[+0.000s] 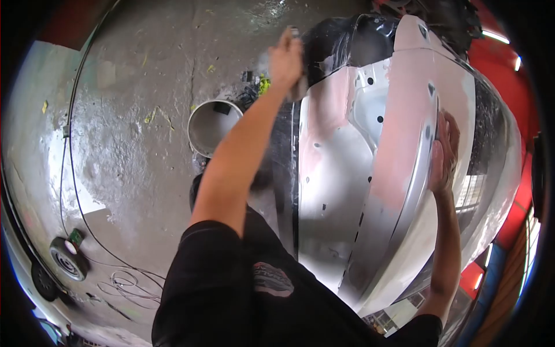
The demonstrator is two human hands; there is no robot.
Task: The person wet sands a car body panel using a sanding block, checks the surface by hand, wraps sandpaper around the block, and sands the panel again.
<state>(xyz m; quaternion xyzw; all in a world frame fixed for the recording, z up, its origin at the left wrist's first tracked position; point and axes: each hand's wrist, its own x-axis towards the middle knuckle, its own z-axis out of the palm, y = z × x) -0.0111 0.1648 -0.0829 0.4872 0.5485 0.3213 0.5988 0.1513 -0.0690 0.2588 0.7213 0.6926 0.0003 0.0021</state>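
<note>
The left hand [286, 61] grips one blurred block [299, 91]; the right hand [446, 153] lies open on one car body [399, 127]. One bucket [199, 130] sits on the floor [144, 75].

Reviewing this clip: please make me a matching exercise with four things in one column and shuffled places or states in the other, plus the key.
Things
1. left hand
2. right hand
3. bucket
4. small wheel

Places or states
A. spread against the car body, which shows pink and pale patches
B. in the lower left of the picture, dark-tyred
C. at a blurred block-like object, near the car's dark section
D. on the floor, its round open mouth in view

Pairs: 1-C, 2-A, 3-D, 4-B
</note>
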